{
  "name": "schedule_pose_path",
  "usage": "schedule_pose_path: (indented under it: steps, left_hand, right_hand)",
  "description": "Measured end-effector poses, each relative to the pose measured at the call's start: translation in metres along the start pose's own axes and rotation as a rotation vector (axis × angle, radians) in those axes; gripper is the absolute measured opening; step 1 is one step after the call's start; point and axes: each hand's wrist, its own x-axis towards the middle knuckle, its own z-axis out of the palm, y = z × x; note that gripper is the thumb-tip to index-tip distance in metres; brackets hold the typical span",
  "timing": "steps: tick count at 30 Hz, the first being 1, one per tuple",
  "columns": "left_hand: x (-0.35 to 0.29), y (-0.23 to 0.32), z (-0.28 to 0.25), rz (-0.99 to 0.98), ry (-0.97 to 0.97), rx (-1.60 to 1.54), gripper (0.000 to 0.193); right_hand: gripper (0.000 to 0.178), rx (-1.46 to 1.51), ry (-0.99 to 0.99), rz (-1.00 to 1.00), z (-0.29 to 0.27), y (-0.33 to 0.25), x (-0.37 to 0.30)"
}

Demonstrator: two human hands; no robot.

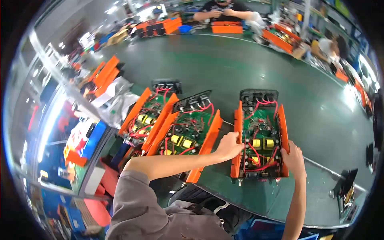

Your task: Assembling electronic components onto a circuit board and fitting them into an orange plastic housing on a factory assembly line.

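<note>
An open inverter-like unit stands in front of me, with a green circuit board [256,125], yellow transformers [262,143] and red wires between two orange side walls. My left hand [230,147] is closed on its left orange wall [236,164]. At the opposite side, my right hand [294,157] has its fingers wrapped round the right orange wall [283,124]. A black vented end plate [259,95] lies tilted outward at the unit's far end, joined by red wires. Two metal posts stick out at the near end. The fingertips inside the walls are partly hidden.
Two similar open units, one with a green board [192,124], stand close by on the left. A small black-framed part [347,188] sits at the right table edge. Across the green table [192,56], people work beside more orange housings [227,28]. Clear plastic bags [120,98] lie at left.
</note>
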Motion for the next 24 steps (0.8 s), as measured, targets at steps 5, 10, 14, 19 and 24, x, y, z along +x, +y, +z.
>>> schedule_pose_path:
  steps: [5,10,14,19,24]
  left_hand:
    - [0.010,0.015,-0.009,-0.097,-0.033,-0.008,0.021]
    - [0.014,0.020,-0.025,0.001,-0.059,-0.019,0.017]
    - [0.030,0.039,-0.058,0.101,-0.182,-0.009,0.021]
    - [0.037,0.063,-0.141,0.278,-0.155,0.069,0.022]
    - [0.015,0.077,-0.280,0.210,-0.196,0.168,0.020]
  right_hand:
    - [0.037,-0.132,0.026,-0.229,0.014,0.028,0.025]
    - [0.024,-0.029,-0.013,-0.201,-0.009,-0.011,0.004]
    - [0.021,0.092,0.013,-0.128,-0.035,-0.046,-0.012]
    - [0.040,-0.128,0.162,-0.130,-0.063,-0.082,-0.016]
    - [0.043,-0.105,0.064,-0.140,-0.082,-0.208,0.010]
